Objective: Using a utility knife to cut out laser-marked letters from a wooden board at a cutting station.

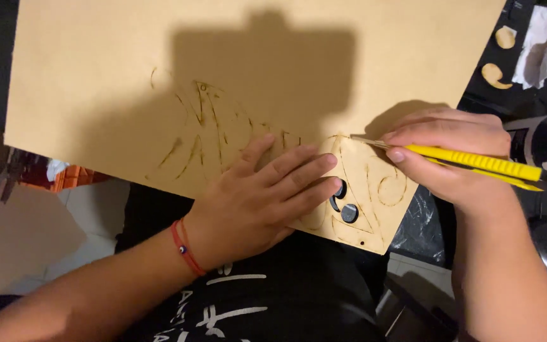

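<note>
Your left hand (pixel 257 202) lies flat, fingers spread, pinning the thin tan wooden board (pixel 159 63) on your lap so it stays put, while your right hand (pixel 451 158) grips the yellow cutter knife (pixel 476 163), blade on a burnt line.

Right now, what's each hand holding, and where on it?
Right hand grips the yellow utility knife near its blade end. Left hand holds nothing, pressing flat on the board.

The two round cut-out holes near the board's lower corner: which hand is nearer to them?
Left. The left hand lies flat on the board, fingertips touching the holes. The right hand holds a yellow utility knife farther up and to their right.
</note>
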